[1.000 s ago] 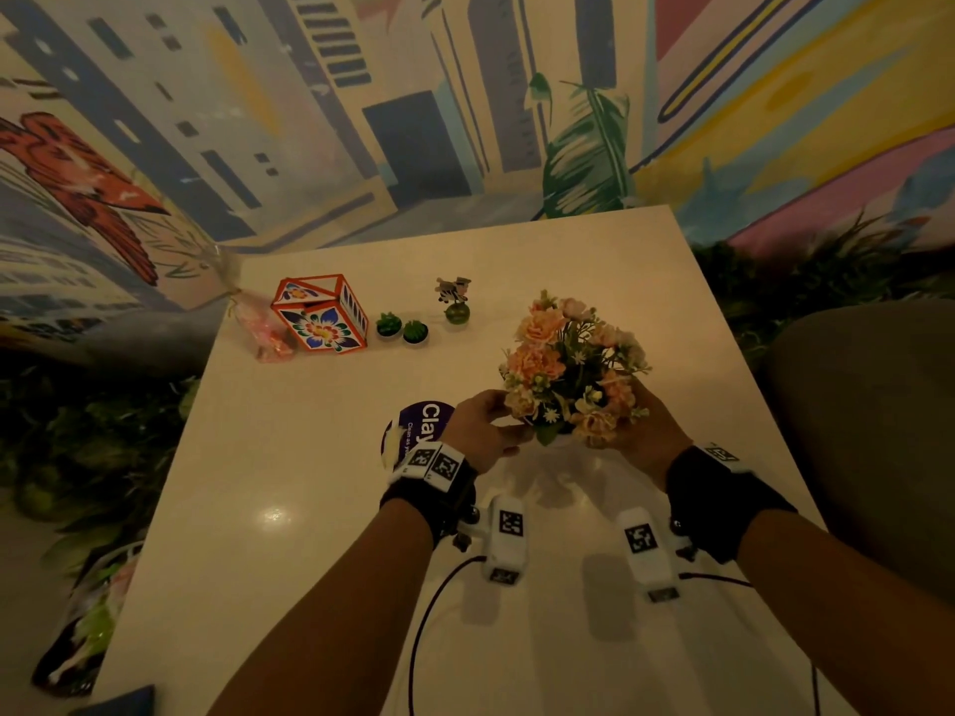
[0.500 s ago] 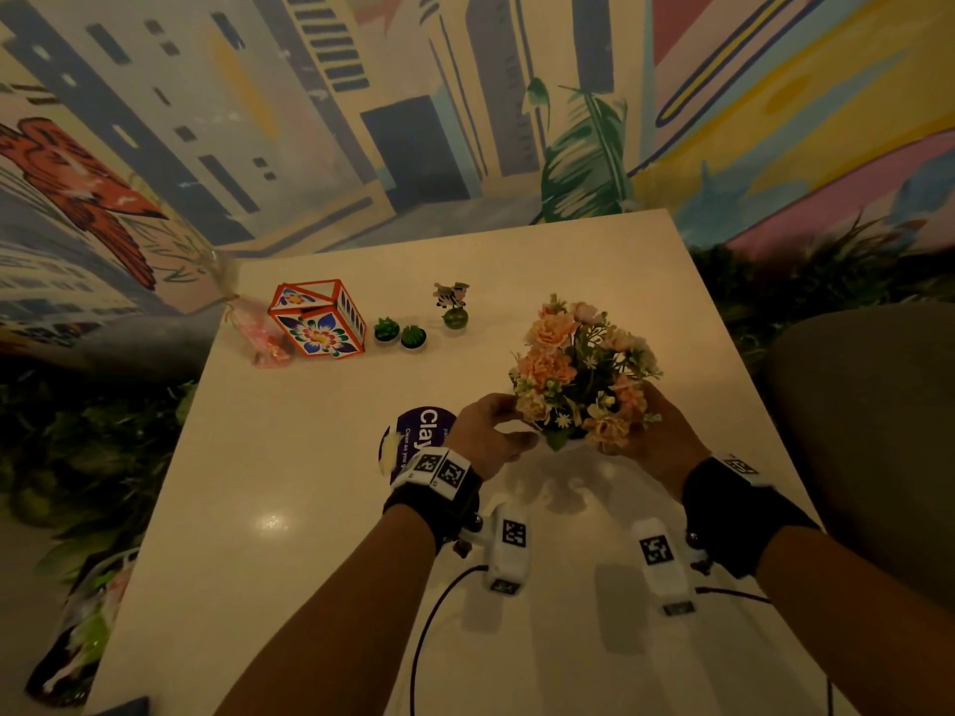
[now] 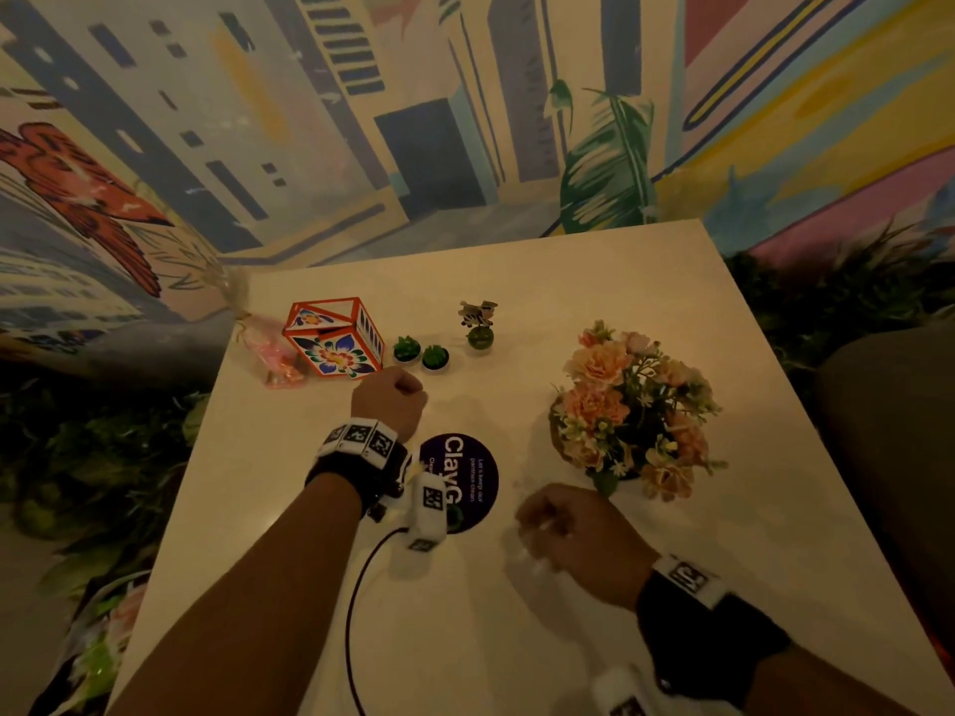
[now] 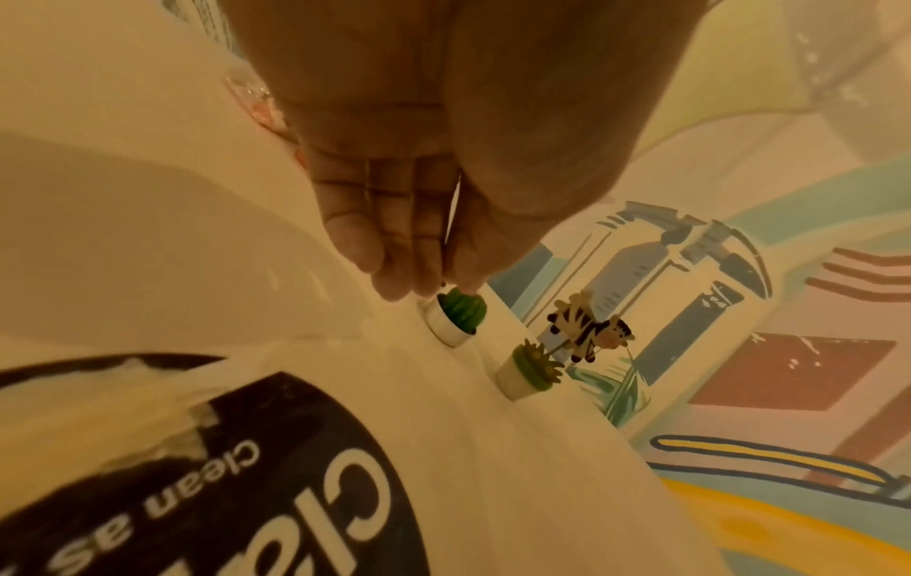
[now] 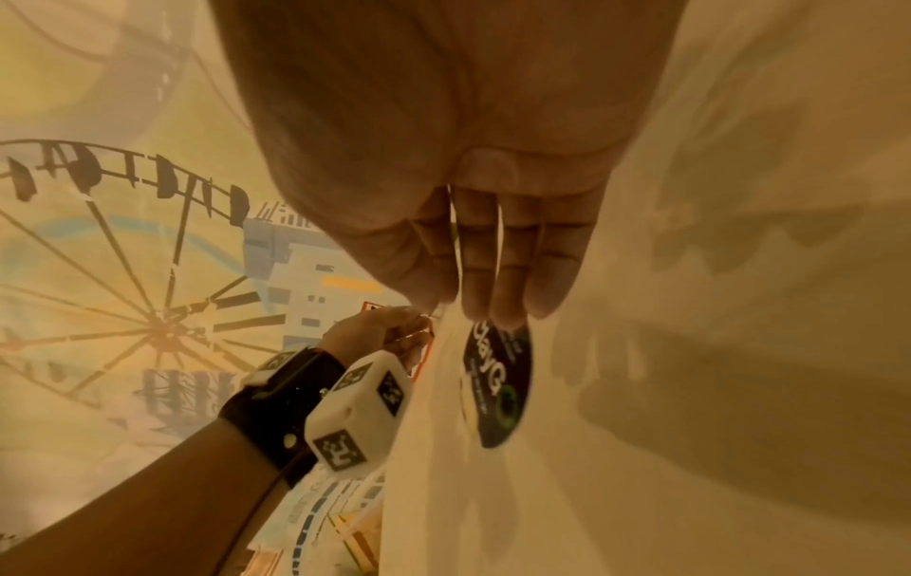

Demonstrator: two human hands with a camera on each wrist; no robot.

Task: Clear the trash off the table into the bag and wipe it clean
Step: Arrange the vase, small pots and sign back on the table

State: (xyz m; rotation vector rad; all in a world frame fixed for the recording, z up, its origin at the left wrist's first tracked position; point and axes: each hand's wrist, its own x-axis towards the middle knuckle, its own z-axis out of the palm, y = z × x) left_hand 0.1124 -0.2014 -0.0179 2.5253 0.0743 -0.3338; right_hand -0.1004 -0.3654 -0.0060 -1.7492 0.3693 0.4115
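My left hand [image 3: 391, 398] reaches out over the white table [image 3: 517, 281]. In the left wrist view its fingertips [image 4: 394, 280] hover just at a small green cactus pot [image 4: 456, 316], with thumb and fingers close together and nothing held. A second cactus pot [image 3: 406, 348] stands beside the first [image 3: 435, 357]. My right hand [image 3: 560, 527] is blurred and hangs loosely over the table, holding nothing. It is just right of a round purple sticker [image 3: 460, 480]. The pink and orange flower bouquet [image 3: 630, 405] stands on the table to the right, free of both hands.
An orange patterned box [image 3: 336, 335] and a pink wrapped packet [image 3: 279, 356] lie at the far left. A zebra figure on a small pot [image 3: 480, 325] stands behind the cactus pots. A bag [image 3: 93, 653] lies on the floor at the lower left. Painted walls enclose the table.
Both hands have let go of the flower bouquet, which now stands alone. The left hand moved forward and left to the cactus pots. The right hand drew back toward me.
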